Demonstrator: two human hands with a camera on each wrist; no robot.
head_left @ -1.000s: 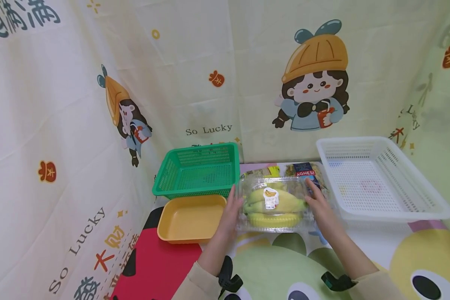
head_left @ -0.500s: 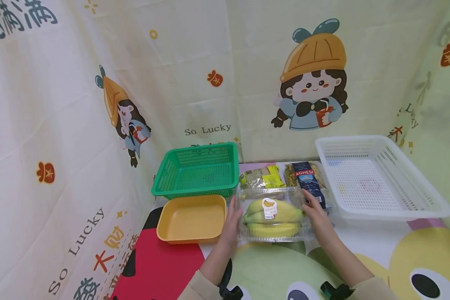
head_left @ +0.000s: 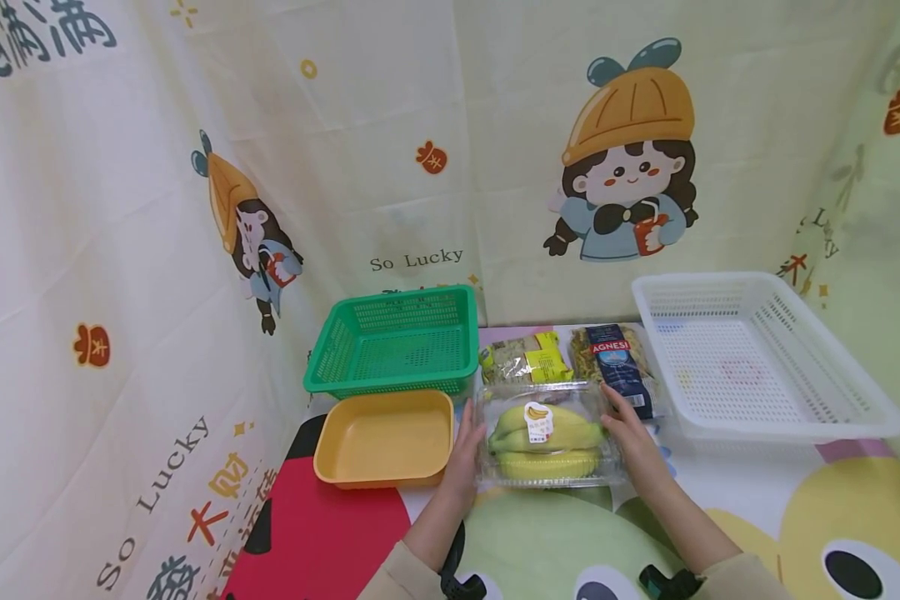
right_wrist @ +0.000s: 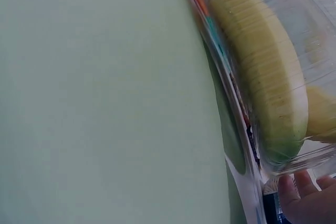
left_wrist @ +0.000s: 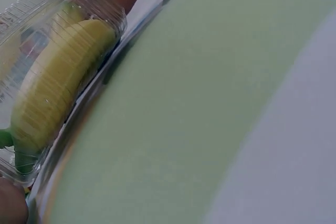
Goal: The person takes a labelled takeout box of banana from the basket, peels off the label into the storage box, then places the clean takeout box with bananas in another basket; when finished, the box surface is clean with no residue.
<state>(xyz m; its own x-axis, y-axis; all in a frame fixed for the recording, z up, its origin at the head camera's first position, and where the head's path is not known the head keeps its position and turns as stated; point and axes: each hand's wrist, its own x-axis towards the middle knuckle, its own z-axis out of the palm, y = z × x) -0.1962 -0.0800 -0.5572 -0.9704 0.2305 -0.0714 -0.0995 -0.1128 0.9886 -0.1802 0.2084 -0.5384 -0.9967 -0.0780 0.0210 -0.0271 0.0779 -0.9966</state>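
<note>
A clear plastic box of bananas (head_left: pixel 546 437) with a white label on its lid is between my two hands, near the middle of the table. My left hand (head_left: pixel 461 462) grips its left end and my right hand (head_left: pixel 633 442) grips its right end. In the left wrist view a banana (left_wrist: pixel 63 82) shows through the ridged wall. The right wrist view shows the fingertips (right_wrist: pixel 304 182) at a corner of the box. Whether the box touches the table cannot be told.
Behind the box lie a yellow-labelled packet (head_left: pixel 525 358) and a dark-blue AGNESI bag (head_left: pixel 615 367). A green basket (head_left: pixel 393 385) and an orange-yellow tray (head_left: pixel 382 482) stand on the left, a white basket (head_left: pixel 787 432) on the right. Printed curtains (head_left: pixel 495 200) enclose the table.
Both hands have brought the banana box down and nearer to me, mostly in the first half second. The packet and the AGNESI bag behind it show more fully.
</note>
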